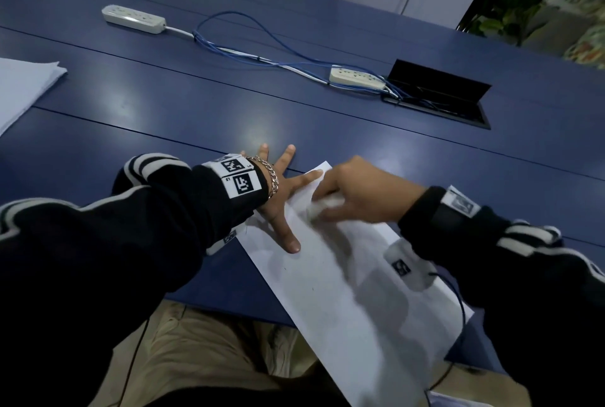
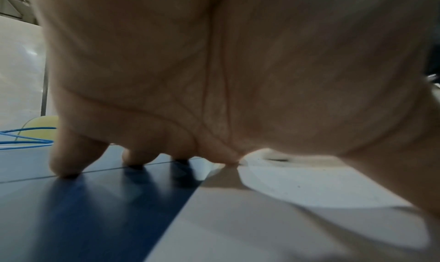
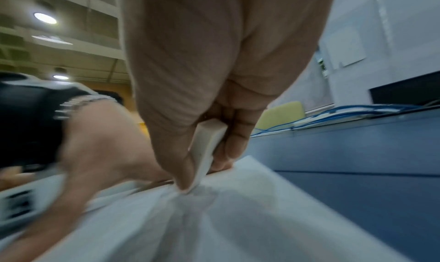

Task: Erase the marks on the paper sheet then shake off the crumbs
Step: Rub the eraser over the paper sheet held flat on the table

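A white paper sheet (image 1: 343, 292) lies askew on the blue table (image 1: 196, 105), its near end hanging over the table's front edge. My left hand (image 1: 284, 197) lies flat with fingers spread, pressing the sheet's far left part; its outer fingertips (image 2: 64, 168) touch the table beside the paper (image 2: 262, 219). My right hand (image 1: 357, 190) pinches a white eraser (image 1: 322, 205) between thumb and fingers, its lower end on the sheet near the far corner. In the right wrist view the eraser (image 3: 205, 149) stands tilted, tip on the blurred paper (image 3: 238, 219).
A stack of white paper (image 1: 23, 86) lies at the left edge. Two white power strips (image 1: 132, 18) (image 1: 357, 77) with blue cables (image 1: 248, 43) lie further back, beside an open black cable hatch (image 1: 438, 92). A wrist cable (image 1: 458, 302) runs over the sheet's right side.
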A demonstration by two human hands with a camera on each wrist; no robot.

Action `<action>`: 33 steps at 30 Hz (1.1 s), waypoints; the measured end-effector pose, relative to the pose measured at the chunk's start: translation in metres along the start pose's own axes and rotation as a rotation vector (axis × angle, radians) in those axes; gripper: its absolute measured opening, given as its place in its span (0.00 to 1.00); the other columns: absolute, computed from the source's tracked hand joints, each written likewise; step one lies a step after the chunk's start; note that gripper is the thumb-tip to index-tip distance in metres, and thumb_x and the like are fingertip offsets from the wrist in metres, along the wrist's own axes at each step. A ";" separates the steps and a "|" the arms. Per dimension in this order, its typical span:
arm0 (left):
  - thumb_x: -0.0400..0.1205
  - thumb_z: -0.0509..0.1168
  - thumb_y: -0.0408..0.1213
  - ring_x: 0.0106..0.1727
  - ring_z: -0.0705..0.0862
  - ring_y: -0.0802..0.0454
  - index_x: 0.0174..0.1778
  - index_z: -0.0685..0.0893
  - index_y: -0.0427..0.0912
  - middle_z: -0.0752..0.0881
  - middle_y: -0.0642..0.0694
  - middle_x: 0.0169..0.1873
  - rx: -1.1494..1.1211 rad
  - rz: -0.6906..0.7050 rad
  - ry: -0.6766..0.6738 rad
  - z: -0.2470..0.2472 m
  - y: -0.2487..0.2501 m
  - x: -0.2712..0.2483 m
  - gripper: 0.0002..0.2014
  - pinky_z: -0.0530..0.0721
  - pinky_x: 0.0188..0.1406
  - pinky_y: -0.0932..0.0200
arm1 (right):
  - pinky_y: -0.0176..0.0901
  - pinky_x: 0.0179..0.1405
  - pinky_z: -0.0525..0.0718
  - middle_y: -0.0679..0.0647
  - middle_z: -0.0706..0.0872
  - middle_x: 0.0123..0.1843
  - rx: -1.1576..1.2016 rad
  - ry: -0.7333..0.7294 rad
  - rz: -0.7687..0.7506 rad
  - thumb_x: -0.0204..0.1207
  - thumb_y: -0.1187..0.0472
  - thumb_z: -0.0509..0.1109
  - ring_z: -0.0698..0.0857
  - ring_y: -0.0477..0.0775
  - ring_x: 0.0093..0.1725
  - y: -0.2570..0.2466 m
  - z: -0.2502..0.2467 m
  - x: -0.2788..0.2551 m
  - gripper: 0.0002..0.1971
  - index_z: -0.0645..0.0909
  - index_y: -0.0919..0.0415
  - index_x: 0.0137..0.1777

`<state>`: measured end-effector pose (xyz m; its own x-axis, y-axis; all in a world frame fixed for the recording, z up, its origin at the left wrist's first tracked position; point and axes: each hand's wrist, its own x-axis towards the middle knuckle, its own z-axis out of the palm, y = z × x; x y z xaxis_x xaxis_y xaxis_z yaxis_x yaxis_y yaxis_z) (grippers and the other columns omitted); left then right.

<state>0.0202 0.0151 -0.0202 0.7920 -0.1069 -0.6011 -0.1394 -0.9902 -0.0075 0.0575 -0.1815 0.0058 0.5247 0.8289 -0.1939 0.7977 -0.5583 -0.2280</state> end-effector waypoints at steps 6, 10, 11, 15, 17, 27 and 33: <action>0.42 0.75 0.86 0.86 0.28 0.20 0.74 0.20 0.86 0.17 0.48 0.85 0.003 0.010 -0.035 -0.008 -0.003 -0.004 0.78 0.48 0.79 0.09 | 0.39 0.50 0.79 0.46 0.92 0.49 -0.018 0.158 0.154 0.73 0.47 0.76 0.87 0.50 0.48 0.024 -0.002 0.009 0.13 0.91 0.49 0.54; 0.58 0.79 0.77 0.91 0.33 0.29 0.83 0.27 0.78 0.22 0.51 0.88 0.033 0.071 -0.049 -0.012 -0.004 -0.008 0.73 0.55 0.83 0.19 | 0.38 0.50 0.79 0.46 0.92 0.49 0.010 0.165 0.182 0.74 0.47 0.76 0.87 0.49 0.48 0.025 0.002 0.003 0.12 0.91 0.49 0.54; 0.58 0.79 0.78 0.91 0.33 0.30 0.84 0.27 0.77 0.23 0.52 0.88 0.028 0.082 -0.050 -0.011 -0.003 -0.008 0.73 0.55 0.83 0.19 | 0.40 0.50 0.80 0.47 0.92 0.49 0.018 0.174 0.179 0.74 0.47 0.75 0.86 0.50 0.47 0.024 0.002 0.003 0.12 0.91 0.49 0.54; 0.49 0.76 0.84 0.89 0.28 0.29 0.82 0.22 0.74 0.21 0.52 0.87 0.026 0.056 -0.017 0.001 0.003 -0.006 0.80 0.39 0.80 0.12 | 0.50 0.51 0.83 0.50 0.92 0.47 -0.001 0.174 0.187 0.75 0.47 0.74 0.87 0.54 0.47 0.018 0.004 0.003 0.12 0.92 0.52 0.52; 0.46 0.75 0.86 0.88 0.27 0.28 0.81 0.20 0.75 0.20 0.52 0.87 0.007 0.044 -0.001 0.003 0.002 -0.004 0.81 0.34 0.78 0.12 | 0.54 0.50 0.84 0.52 0.91 0.45 -0.042 0.169 0.191 0.74 0.46 0.72 0.86 0.58 0.46 0.010 0.007 0.001 0.14 0.90 0.54 0.51; 0.44 0.75 0.86 0.88 0.27 0.27 0.79 0.20 0.77 0.19 0.53 0.86 -0.007 0.043 0.000 0.004 0.002 -0.002 0.81 0.36 0.79 0.12 | 0.45 0.45 0.80 0.50 0.89 0.44 -0.056 0.039 0.054 0.72 0.46 0.73 0.85 0.53 0.45 -0.005 0.004 -0.008 0.12 0.89 0.51 0.49; 0.44 0.75 0.86 0.88 0.26 0.27 0.78 0.19 0.79 0.18 0.54 0.85 -0.013 0.036 -0.025 0.003 0.000 -0.003 0.81 0.38 0.78 0.09 | 0.52 0.47 0.83 0.48 0.86 0.44 -0.081 0.092 0.101 0.71 0.47 0.74 0.84 0.56 0.46 -0.011 0.008 -0.008 0.11 0.88 0.51 0.48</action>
<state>0.0160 0.0156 -0.0209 0.7717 -0.1406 -0.6203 -0.1598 -0.9868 0.0249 0.0421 -0.1817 0.0020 0.6256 0.7705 -0.1226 0.7589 -0.6374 -0.1334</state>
